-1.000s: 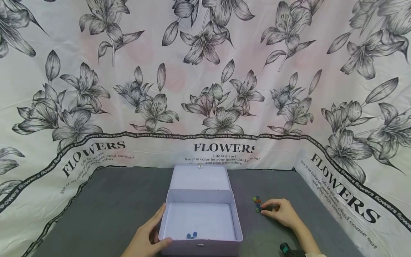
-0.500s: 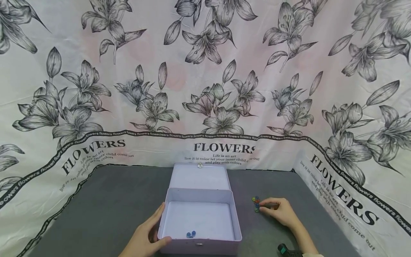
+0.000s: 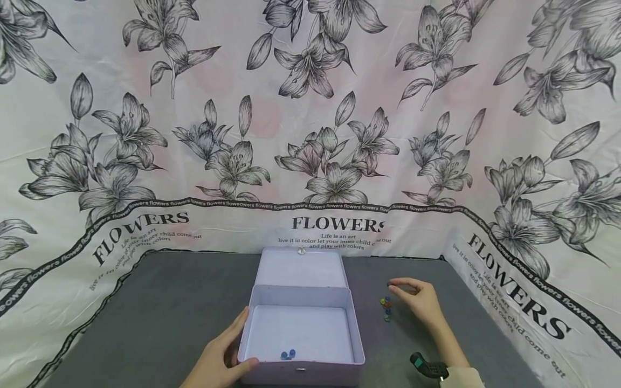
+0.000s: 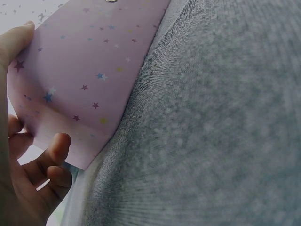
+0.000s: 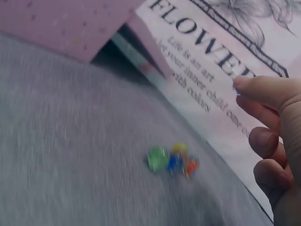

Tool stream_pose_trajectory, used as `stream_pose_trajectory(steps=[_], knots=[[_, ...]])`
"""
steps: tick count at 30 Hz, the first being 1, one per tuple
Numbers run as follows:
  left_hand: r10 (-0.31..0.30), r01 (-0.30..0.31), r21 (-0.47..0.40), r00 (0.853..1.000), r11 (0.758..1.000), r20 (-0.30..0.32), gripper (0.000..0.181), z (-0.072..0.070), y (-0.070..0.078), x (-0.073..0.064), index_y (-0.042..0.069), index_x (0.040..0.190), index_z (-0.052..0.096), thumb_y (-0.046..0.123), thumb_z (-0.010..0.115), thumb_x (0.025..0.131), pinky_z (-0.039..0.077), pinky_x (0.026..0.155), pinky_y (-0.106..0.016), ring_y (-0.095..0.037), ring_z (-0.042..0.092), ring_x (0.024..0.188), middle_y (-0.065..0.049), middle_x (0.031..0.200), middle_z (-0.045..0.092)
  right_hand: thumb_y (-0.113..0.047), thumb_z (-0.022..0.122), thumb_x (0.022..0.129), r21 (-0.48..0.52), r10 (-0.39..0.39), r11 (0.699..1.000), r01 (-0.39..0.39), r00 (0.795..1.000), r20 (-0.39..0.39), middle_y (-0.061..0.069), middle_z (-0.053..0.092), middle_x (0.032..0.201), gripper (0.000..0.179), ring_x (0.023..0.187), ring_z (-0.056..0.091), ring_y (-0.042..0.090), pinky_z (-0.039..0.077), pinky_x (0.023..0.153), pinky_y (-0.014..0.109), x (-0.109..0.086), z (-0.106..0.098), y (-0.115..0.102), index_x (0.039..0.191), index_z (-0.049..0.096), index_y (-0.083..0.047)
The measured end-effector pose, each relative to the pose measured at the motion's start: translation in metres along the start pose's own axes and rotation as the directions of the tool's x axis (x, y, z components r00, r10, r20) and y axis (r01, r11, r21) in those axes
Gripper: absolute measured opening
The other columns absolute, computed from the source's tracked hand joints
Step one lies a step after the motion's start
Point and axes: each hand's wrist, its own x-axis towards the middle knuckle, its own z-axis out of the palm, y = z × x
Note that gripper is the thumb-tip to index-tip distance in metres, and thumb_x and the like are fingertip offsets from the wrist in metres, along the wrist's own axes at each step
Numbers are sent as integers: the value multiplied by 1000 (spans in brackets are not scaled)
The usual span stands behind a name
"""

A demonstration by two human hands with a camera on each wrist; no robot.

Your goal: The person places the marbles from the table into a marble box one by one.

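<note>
My left hand (image 3: 220,351) grips the front left corner of a lilac metal box (image 3: 301,372), thumb at the front rim and fingers along the left wall. Its lid (image 3: 302,268) leans open at the back. In the left wrist view the box's outside (image 4: 94,61) is pink with small stars. Several blue marbles (image 3: 288,354) lie inside near the front. Right of the box, my right hand (image 3: 423,304) pinches a small dark blue marble (image 3: 390,284) between thumb and index finger, mostly hidden by the fingertips. Below it lies a small cluster of coloured glass marbles (image 3: 386,305), including a green marble (image 5: 157,158).
A grey cloth (image 3: 194,302) covers the table. White flower-printed fabric (image 3: 335,134) hangs behind it and along both sides. A dark strap device (image 3: 429,367) sits on my right wrist.
My right hand has lifted away from the marble cluster and moved up and slightly back, now with a marble between its fingertips. The left hand and box have stayed in place.
</note>
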Motion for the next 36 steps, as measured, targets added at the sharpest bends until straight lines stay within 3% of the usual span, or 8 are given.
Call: stream_pose_trajectory(steps=[3, 7, 11, 15, 19, 23, 31, 36], knots=[[-3, 3, -12, 1000, 1000, 9, 95, 0, 0, 0, 14, 168, 33, 30, 86, 90, 48, 67, -21, -6, 57, 92, -18, 170, 32, -24, 83, 95, 24, 19, 1000, -18, 999, -35, 12, 80, 113, 25, 55, 58, 18, 39, 47, 28, 7, 10, -10, 112, 82, -6], [-3, 3, -15, 1000, 1000, 14, 95, -1, 1, -1, 14, 168, 32, 29, 85, 91, 48, 68, -21, -5, 57, 89, -17, 171, 32, -23, 83, 95, 48, -1, 999, 2, 1000, -22, 14, 80, 113, 26, 71, 74, 19, 42, 50, 25, 16, 23, -25, 113, 81, -3], [10, -10, 7, 1000, 1000, -3, 95, -1, 1, 0, 14, 168, 33, 31, 86, 91, 52, 79, -20, -13, 59, 108, -14, 170, 33, -20, 82, 96, 96, -35, 995, 34, 999, 11, 18, 79, 116, 30, 90, 79, 15, 51, 64, 22, 23, 37, -42, 116, 79, 2], [10, -9, 40, 1000, 999, -21, 96, 0, 1, 1, 16, 167, 34, 34, 87, 89, 54, 92, -22, -24, 56, 130, -10, 170, 33, -17, 82, 95, 143, -70, 988, 63, 997, 44, 18, 78, 117, 28, 93, 79, 17, 50, 63, 22, 30, 50, -59, 116, 79, 1], [8, -7, 52, 1000, 999, -30, 97, 1, 0, 1, 16, 167, 35, 35, 88, 88, 53, 100, -26, -34, 48, 143, -8, 169, 33, -15, 82, 94, 150, -121, 983, 108, 989, 80, 15, 79, 114, 27, 79, 78, 19, 46, 60, 21, 40, 64, -72, 115, 78, 2], [8, -6, 58, 999, 998, -31, 96, 0, 0, 0, 17, 167, 35, 36, 88, 88, 53, 100, -26, -32, 49, 143, -7, 170, 34, -16, 84, 93, 145, -137, 982, 122, 985, 103, 11, 81, 110, 25, 64, 67, 10, 41, 57, 23, 47, 77, -86, 113, 80, -1], [3, -2, 54, 1000, 999, -18, 96, 0, 1, -1, 19, 167, 35, 36, 88, 89, 51, 89, -21, -19, 55, 123, -11, 170, 35, -14, 82, 94, 180, -186, 971, 156, 969, 161, 19, 78, 117, 21, 79, 77, 14, 48, 65, 23, 55, 95, -113, 112, 81, -4], [7, -7, 34, 1000, 999, -23, 97, 0, 0, 0, 19, 167, 35, 36, 88, 88, 52, 91, -21, -20, 55, 128, -10, 170, 34, -12, 82, 94, 192, -226, 963, 190, 957, 184, 16, 77, 121, 18, 53, 52, 5, 38, 53, 22, 61, 104, -124, 111, 82, -5]])
